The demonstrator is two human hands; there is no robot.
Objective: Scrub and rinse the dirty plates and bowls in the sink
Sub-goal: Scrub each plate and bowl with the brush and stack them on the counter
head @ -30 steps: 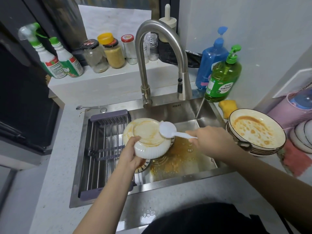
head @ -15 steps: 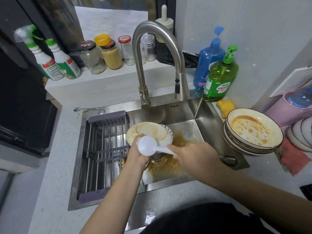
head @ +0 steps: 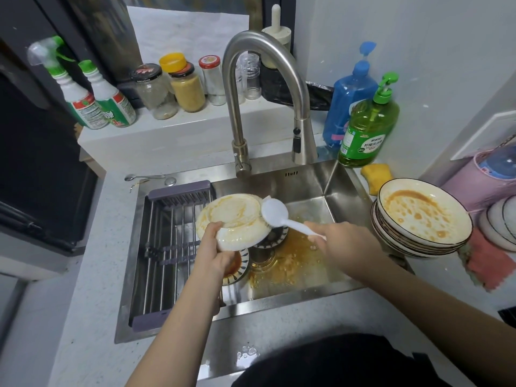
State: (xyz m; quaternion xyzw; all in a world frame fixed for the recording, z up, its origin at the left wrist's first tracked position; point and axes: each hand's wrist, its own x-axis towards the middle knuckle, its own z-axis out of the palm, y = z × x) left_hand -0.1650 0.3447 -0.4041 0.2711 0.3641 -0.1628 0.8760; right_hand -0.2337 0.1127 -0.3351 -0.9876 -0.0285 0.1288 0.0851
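Observation:
My left hand [head: 213,244] grips the near rim of a white plate [head: 233,219] smeared with orange sauce, tilted over the steel sink [head: 329,188]. My right hand [head: 343,244] holds the handle of a white scrub brush [head: 275,212], whose round head lies against the plate's right edge. A patterned bowl [head: 237,268] with sauce sits on the sink floor under the plate, partly hidden. Orange residue spreads around the drain [head: 262,258]. A stack of dirty plates [head: 421,219] stands on the counter to the right.
A drying rack [head: 167,241] fills the sink's left part. The tall faucet [head: 265,101] arches over the basin, no water running. Green soap bottle [head: 368,127], blue bottle [head: 351,96] and yellow sponge [head: 377,174] stand at back right. Jars and spray bottles line the ledge.
The plate has been lifted and tilted up again. The brush moved from over my left hand rightward to the plate's right edge.

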